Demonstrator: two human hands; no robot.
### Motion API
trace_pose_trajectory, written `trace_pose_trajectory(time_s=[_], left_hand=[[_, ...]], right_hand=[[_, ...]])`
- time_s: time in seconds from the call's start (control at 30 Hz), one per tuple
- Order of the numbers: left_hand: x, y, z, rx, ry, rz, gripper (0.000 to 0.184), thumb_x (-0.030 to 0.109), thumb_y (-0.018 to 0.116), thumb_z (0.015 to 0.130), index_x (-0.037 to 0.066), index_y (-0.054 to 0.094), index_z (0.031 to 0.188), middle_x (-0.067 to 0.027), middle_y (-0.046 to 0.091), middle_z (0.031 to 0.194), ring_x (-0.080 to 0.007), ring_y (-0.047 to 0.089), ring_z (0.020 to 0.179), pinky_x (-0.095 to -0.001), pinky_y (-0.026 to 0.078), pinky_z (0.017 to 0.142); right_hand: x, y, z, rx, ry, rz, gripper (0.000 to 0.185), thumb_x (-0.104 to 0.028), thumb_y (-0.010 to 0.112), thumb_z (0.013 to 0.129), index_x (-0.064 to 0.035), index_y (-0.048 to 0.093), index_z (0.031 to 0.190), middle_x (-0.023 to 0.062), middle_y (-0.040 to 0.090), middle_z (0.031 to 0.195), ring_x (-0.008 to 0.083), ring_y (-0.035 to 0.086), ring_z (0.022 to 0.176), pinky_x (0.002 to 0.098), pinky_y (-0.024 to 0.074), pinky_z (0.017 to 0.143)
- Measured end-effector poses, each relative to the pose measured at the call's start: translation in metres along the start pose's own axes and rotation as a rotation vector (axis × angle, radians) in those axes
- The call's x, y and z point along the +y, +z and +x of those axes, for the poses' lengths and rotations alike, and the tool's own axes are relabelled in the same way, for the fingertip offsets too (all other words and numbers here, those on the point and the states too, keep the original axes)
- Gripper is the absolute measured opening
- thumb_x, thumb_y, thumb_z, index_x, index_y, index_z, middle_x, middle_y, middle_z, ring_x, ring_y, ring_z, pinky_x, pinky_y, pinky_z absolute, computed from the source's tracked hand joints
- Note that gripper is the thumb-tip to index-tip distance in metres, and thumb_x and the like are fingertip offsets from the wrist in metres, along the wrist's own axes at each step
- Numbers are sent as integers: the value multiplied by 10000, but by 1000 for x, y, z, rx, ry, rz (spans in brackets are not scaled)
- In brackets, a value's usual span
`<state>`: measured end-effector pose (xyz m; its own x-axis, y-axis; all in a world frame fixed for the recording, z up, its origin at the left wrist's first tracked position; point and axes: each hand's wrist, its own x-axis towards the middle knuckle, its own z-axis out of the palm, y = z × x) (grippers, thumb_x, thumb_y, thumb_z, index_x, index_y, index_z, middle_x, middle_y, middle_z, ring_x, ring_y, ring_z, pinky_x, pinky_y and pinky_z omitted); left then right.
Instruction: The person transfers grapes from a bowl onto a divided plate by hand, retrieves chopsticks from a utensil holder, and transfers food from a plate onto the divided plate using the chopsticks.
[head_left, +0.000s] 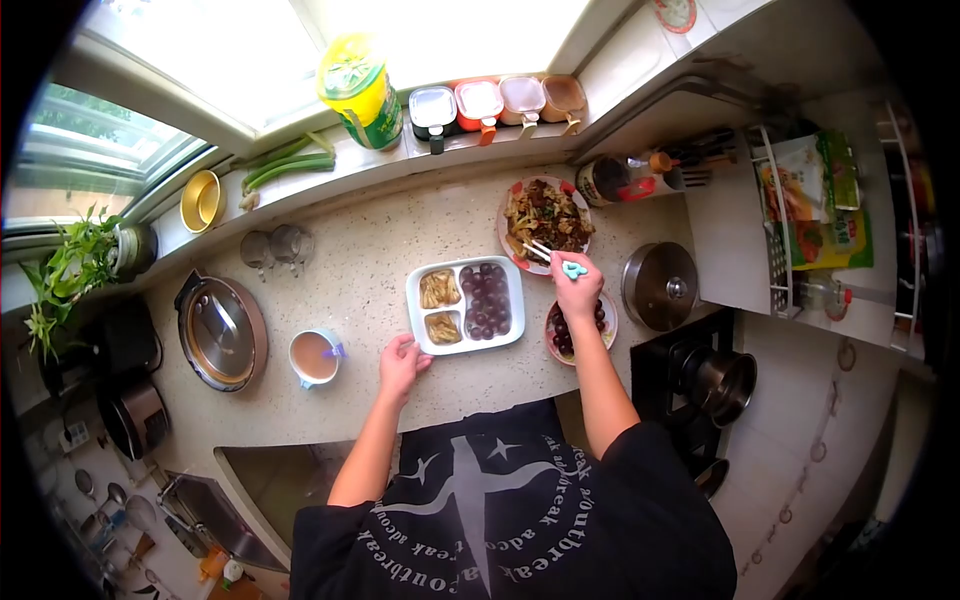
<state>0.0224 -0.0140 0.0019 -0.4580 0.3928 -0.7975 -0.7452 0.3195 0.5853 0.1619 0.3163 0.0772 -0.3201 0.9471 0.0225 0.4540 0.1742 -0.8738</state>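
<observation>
My right hand [575,287] grips a pair of chopsticks [541,250] with a turquoise finger-ring piece. Their tips reach into a plate of stir-fried food [548,212]. Below that hand, partly hidden by my forearm, stands a bowl of dark red grapes or cherries [562,335]. My left hand [402,365] is at the lower left corner of a white divided tray [470,348], fingers a little bent and apart, seemingly touching its edge. Dark round fruit [486,300] fills the tray's large right compartment. Brownish pieces of food [440,288] lie in its two small left compartments.
A cup of milky brown drink [314,357] and a lidded pan [222,332] stand left. Two upturned glasses [275,246] sit behind. A pot lid [660,286] and a stove with a pot [722,386] are right. Seasoning boxes [480,102] line the sill.
</observation>
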Motion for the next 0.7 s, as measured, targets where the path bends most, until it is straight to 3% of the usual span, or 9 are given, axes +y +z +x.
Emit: trace_pose_trajectory(time_s=[0.17, 0.2, 0.33, 0.43, 0.6, 0.7], left_hand=[[-3, -1, 1, 3, 19, 3, 221, 56, 550, 1060, 1, 550, 1274, -111, 718, 927, -165, 733, 767, -245, 628, 682], [-4, -1, 2, 5, 18, 6, 221, 56, 550, 1060, 1, 550, 1274, -112, 718, 928, -165, 733, 768, -245, 628, 683], [-5, -2, 3, 5, 13, -7, 221, 55, 548, 1061, 2, 550, 1275, -114, 720, 933, -166, 734, 770, -248, 629, 686], [-5, -3, 3, 1, 11, -7, 268, 70, 582, 1041, -4, 542, 1295, -118, 702, 954, -177, 734, 782, -260, 621, 688], [-8, -5, 5, -5, 22, -10, 280, 71, 583, 1040, -7, 539, 1306, -119, 703, 956, -176, 734, 781, -260, 619, 685], [-9, -4, 5, -8, 26, -10, 280, 72, 585, 1040, -6, 539, 1305, -118, 704, 953, -173, 733, 777, -256, 617, 683]], right_hand=[[-2, -15, 1, 34, -15, 28, 120, -103, 802, 851, 6, 766, 889, 107, 728, 814, 197, 696, 730, 322, 536, 698], [-3, -20, 0, 56, -45, 39, 105, -83, 788, 864, 15, 763, 893, 82, 711, 790, 154, 669, 695, 298, 517, 653], [-13, -33, -10, 70, 113, 235, 100, -70, 761, 916, 30, 755, 925, 3, 657, 757, 63, 589, 623, 233, 453, 568], [-24, -33, -25, 44, 211, 346, 113, -87, 768, 937, 22, 743, 950, -6, 653, 730, 51, 580, 572, 197, 449, 516], [-30, -16, -47, -12, 66, 258, 86, -65, 758, 941, 17, 732, 942, -8, 647, 716, 54, 582, 570, 195, 442, 521], [-26, -14, -47, 4, 255, 383, 114, -100, 755, 946, 13, 742, 951, -13, 657, 753, 57, 599, 633, 211, 455, 578]])
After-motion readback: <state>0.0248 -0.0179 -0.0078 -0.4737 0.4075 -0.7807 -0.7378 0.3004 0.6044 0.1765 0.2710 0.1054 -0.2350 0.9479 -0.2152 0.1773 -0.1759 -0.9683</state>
